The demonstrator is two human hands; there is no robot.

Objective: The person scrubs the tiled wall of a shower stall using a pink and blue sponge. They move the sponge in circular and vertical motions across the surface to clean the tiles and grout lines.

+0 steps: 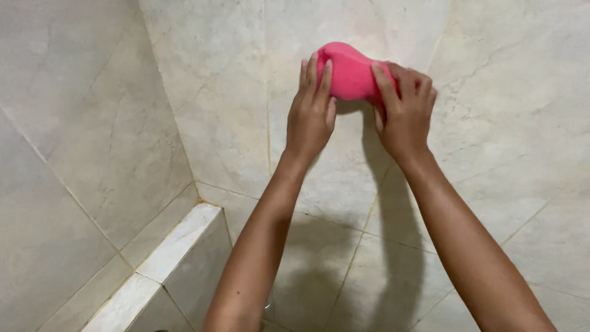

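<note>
Against the tiled wall [215, 92], a pink sponge [350, 71] lay with its long axis sideways between both hands, left hand [311, 114] gripping its left end, right hand [404, 114] clamped on its right end.

One pink sponge [351, 72], two hands [311, 114]

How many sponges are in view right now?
1. A pink, rounded foam sponge is pressed against the pale marble-look wall tiles, gripped by the left hand and right hand. None elsewhere.
</note>
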